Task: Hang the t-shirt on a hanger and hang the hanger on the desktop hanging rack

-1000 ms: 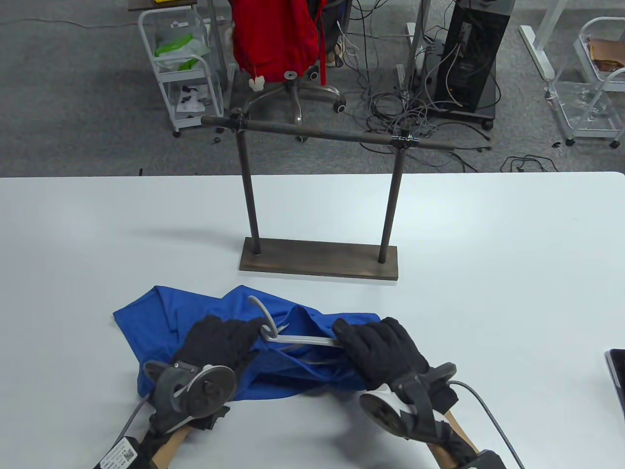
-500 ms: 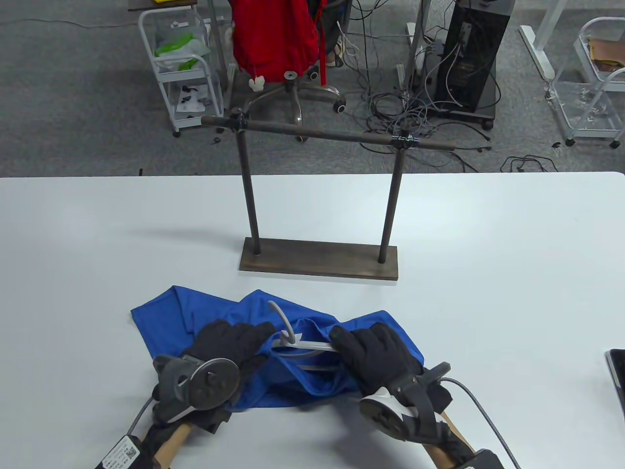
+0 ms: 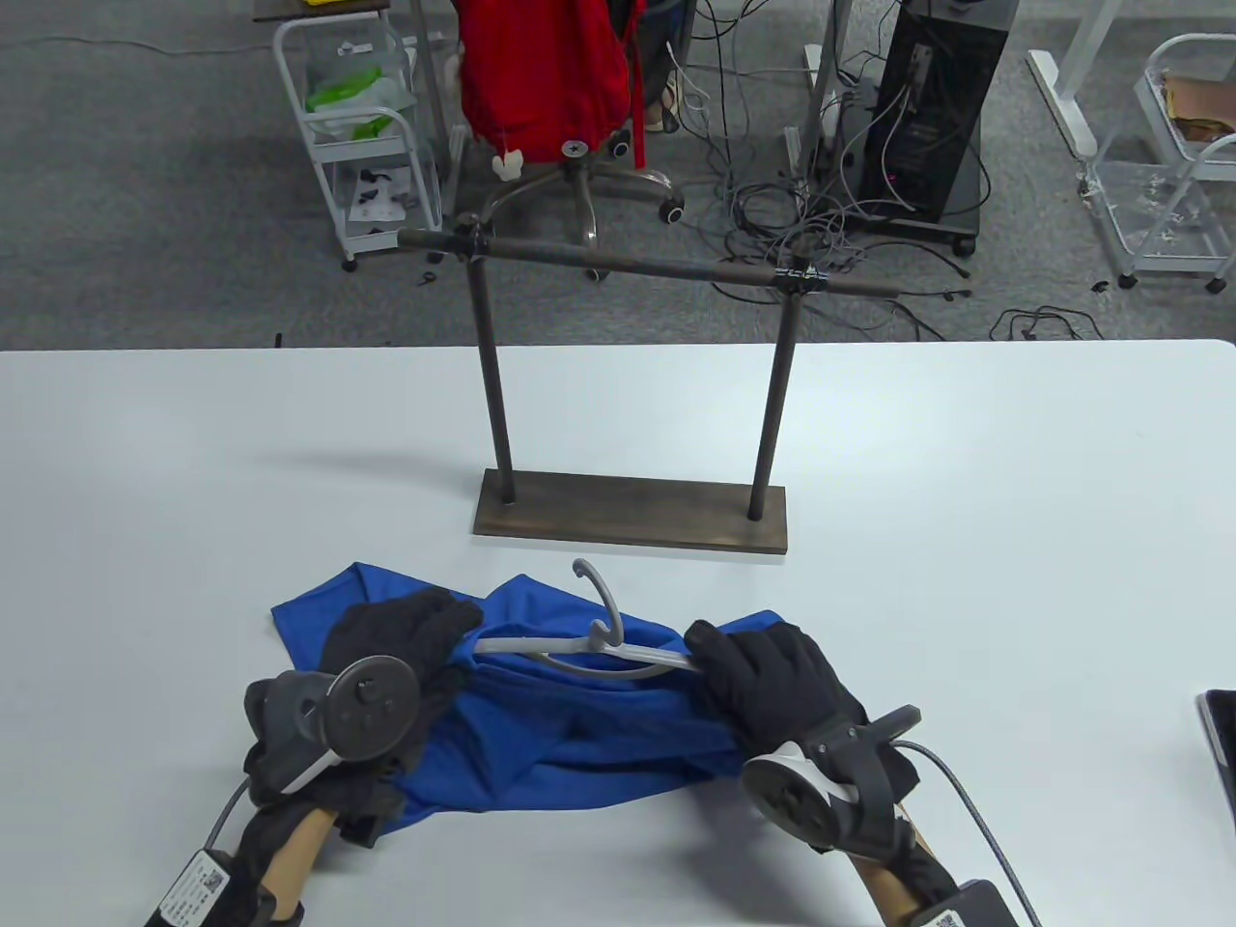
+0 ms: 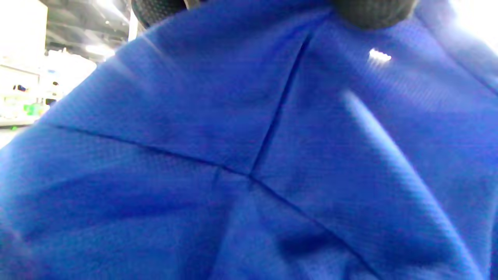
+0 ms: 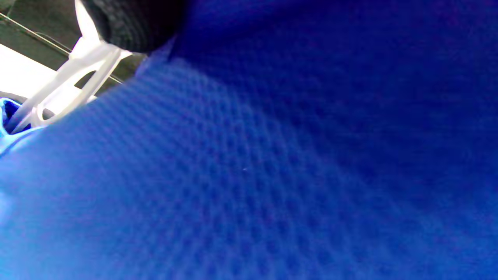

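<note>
Blue t-shirt: crumpled on white bench, just in front of rack base. Grey hanger: partly inside shirt, hook toward rack. Left hand: grip clamped on shirt fabric at hanger's left end. Right hand: grip clamped on hanger's right arm with fabric.

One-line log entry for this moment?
left hand: grips blue t-shirt | right hand: grips grey plastic hanger | dark metal rack: bare
</note>
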